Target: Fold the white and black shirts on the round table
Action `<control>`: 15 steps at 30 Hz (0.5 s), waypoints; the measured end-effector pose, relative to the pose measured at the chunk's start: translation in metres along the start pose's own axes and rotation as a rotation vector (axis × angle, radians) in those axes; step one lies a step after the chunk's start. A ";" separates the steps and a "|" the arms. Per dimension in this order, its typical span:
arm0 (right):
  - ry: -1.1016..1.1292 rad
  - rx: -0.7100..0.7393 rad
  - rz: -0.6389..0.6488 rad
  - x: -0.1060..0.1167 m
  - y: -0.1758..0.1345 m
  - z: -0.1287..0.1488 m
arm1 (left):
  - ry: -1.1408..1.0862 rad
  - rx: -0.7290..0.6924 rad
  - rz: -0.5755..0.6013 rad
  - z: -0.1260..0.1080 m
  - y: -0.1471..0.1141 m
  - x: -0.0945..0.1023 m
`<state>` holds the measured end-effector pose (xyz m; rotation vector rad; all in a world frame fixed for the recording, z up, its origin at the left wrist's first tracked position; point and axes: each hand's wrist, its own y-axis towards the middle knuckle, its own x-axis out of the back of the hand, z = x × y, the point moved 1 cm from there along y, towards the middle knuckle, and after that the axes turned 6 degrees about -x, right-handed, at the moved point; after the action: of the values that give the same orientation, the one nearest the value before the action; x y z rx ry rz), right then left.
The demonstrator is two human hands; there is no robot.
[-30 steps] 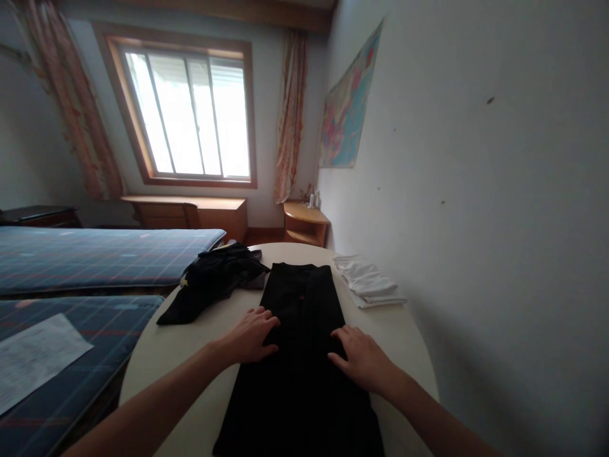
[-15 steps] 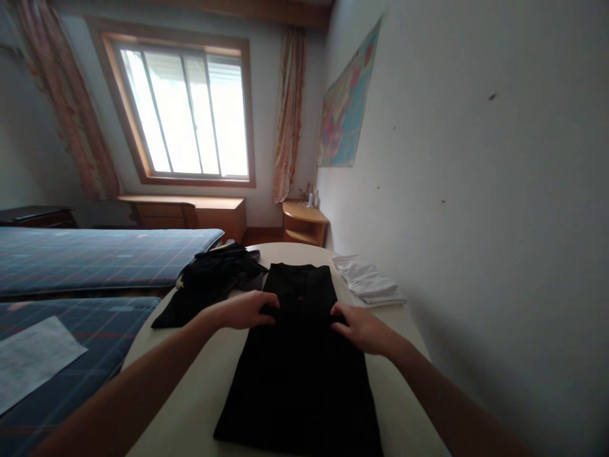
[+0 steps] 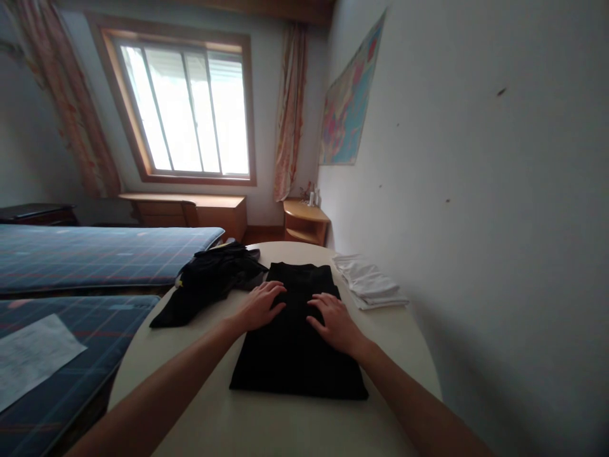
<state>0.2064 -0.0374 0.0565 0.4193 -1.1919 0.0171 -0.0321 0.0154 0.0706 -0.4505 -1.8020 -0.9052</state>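
Observation:
A black garment (image 3: 299, 362), folded into a neat block, lies on the round cream table (image 3: 285, 425) in front of me; it looks like a shirt. My left hand (image 3: 262, 304) rests on its left edge, fingers spread. On its right side lies my right hand (image 3: 333, 319), also flat with the fingers apart. Neither hand grips the cloth. Left of the garment is a loose heap of dark clothes (image 3: 214, 273). Folded white cloth (image 3: 368, 282) lies to the right, near the wall.
Two beds with plaid mattresses (image 3: 104, 254) stand left of the table, the nearer one bearing a paper sheet (image 3: 38, 355). A bare wall (image 3: 499, 254) runs close along the right. A desk (image 3: 209, 203) and a corner shelf (image 3: 304, 212) stand by the window.
The garment's near edge has moved away from me, so the block is shorter. Both hands have let go of the cloth and now lie spread on top, closer together.

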 end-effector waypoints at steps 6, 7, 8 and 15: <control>0.126 0.236 0.302 0.022 -0.067 0.034 | -0.071 -0.411 0.281 -0.044 -0.053 0.013; 0.098 0.250 0.315 0.022 -0.074 0.036 | -0.020 -0.441 0.302 -0.049 -0.060 0.012; 0.057 0.256 0.317 0.021 -0.079 0.038 | 0.033 -0.456 0.318 -0.053 -0.065 0.010; -0.160 0.316 0.342 0.023 -0.082 0.045 | 0.070 -0.417 0.365 -0.070 -0.066 0.010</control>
<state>0.1935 -0.1327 0.0653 0.4949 -1.4135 0.4798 -0.0364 -0.0813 0.0689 -0.9648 -1.4006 -1.0193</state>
